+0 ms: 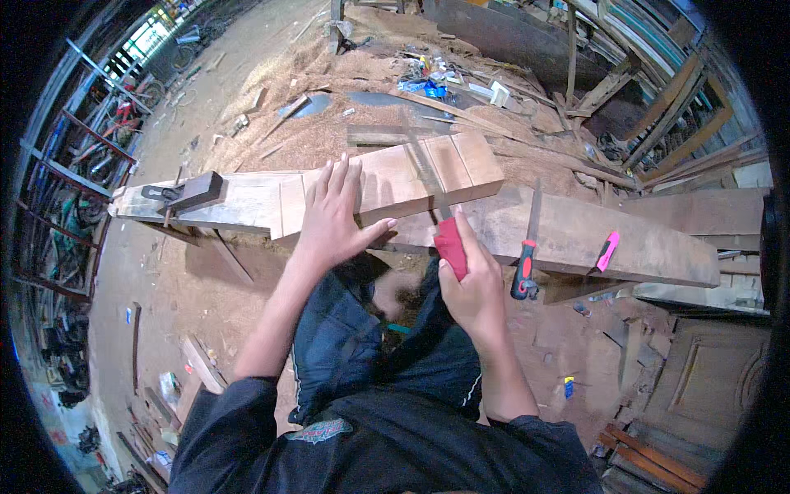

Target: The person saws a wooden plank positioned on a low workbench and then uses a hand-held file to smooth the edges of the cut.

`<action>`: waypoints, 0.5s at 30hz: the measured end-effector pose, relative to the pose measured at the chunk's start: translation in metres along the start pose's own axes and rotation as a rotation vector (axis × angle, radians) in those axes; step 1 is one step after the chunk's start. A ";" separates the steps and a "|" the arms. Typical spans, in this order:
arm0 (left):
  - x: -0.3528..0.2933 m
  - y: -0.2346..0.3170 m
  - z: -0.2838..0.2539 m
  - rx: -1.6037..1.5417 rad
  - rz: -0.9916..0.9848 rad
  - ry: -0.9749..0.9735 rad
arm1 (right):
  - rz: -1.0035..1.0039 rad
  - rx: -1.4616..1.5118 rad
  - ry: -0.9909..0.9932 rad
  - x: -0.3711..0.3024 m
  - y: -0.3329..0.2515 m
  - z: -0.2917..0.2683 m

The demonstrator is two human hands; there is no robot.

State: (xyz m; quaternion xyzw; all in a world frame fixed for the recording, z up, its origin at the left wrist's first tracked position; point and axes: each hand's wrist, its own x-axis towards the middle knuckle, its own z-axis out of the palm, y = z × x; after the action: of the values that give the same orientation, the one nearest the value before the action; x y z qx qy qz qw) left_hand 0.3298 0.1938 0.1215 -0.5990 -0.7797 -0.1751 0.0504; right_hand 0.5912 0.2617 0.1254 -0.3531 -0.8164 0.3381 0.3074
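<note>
Fingers around red saw handle

Workshop, dirt floor, sawdust heap beyond beams. Daylight from window far upper left; bicycles parked near it. Metal racks along left wall, dark clutter on shelves. Timber frames stacked upper right, leaning planks. Panelled door lying flat lower right; red-brown slats beside it. Wood offcuts scattered on floor lower left. Litter, blue scraps on sawdust at top centre. Light cool, even.
</note>
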 end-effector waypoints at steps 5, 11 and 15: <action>0.031 -0.012 0.041 0.197 -0.026 -0.080 | 0.054 -0.001 -0.048 0.020 -0.001 0.016; 0.030 -0.005 0.043 0.203 -0.056 -0.093 | 0.065 -0.124 -0.102 0.022 -0.015 0.016; 0.031 0.000 0.028 0.105 -0.077 -0.127 | 0.114 -0.170 -0.096 0.034 -0.022 0.024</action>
State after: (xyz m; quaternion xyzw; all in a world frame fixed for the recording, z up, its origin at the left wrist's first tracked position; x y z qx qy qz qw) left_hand 0.3253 0.2315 0.1041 -0.5750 -0.8120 -0.0973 0.0254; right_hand 0.5466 0.2689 0.1373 -0.4072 -0.8345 0.3011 0.2169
